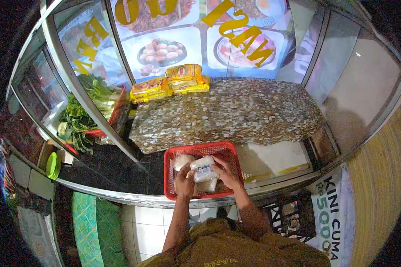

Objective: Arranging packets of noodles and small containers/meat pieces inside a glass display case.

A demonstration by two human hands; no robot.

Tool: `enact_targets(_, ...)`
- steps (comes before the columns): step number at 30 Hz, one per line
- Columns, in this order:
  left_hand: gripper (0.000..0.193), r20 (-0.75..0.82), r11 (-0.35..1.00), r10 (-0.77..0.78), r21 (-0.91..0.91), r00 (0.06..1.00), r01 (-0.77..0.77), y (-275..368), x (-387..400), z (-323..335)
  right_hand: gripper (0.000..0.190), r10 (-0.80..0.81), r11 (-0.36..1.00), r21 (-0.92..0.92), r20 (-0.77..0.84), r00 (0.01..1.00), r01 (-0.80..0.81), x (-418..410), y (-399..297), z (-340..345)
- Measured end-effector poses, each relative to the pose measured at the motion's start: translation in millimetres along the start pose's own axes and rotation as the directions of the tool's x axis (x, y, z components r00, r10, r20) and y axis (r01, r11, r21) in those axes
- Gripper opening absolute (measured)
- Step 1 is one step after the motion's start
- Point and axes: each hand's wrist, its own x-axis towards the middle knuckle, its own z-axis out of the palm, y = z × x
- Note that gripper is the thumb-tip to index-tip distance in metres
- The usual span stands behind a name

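Note:
A white packet (203, 167) with dark printing on its face is held over a red plastic basket (204, 146). My left hand (185, 183) grips its left edge, thumb at the near corner. On the opposite side, the fingers of my right hand (228, 175) lie along its right edge. Beneath and behind it in the basket are other pale packets, one rounded packet (182, 162) at the far left and a clear-wrapped packet (206, 185) nearer me. My fingers and the held packet hide part of the basket's contents.
The basket stands at the metal front edge (133, 198) of a glass display cart. Behind it is a raised shelf (227, 113) covered in pebble-pattern sheeting, bearing yellow noodle packs (185, 78). Leafy greens (83, 106) fill a red crate at left, near a green plastic dish (53, 166).

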Motion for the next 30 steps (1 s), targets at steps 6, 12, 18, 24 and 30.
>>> enact_targets(6, 0.053, -0.001, 0.943, 0.209, 0.264, 0.978, -0.201, 56.9, 4.6, 35.2, 0.053, -0.045, 0.998, -0.037, -0.102, 0.994, 0.042, 7.4, -48.7, 6.7)
enact_targets(12, 0.074, 0.388, 0.957, 0.271, -0.21, 0.881, -0.202, 129.1, 18.1, 63.7, 0.062, -0.321, 0.945, 0.06, -0.001, 0.947, 0.321, -12.8, -163.0, 12.5)
enact_targets(18, 0.069, 0.288, 0.97, 0.228, -0.153, 0.93, -0.191, 89.4, 20.1, 59.5, 0.056, -0.361, 0.901, -0.251, 0.023, 0.932, 0.355, -14.4, -135.2, -9.6)
enact_targets(24, 0.051, 0.173, 0.981, 0.184, -0.102, 0.968, -0.168, 92.3, 29.9, 81.2, 0.054, -0.305, 0.943, -0.163, -0.069, 0.95, 0.291, -0.4, -133.4, -23.9)
enact_targets(30, 0.05, 0.257, 0.92, 0.118, -0.391, 0.959, -0.008, 98.7, 43.1, 82.8, 0.069, -0.424, 0.841, -0.359, 0.025, 0.905, 0.404, -1.9, -152.8, -34.2)
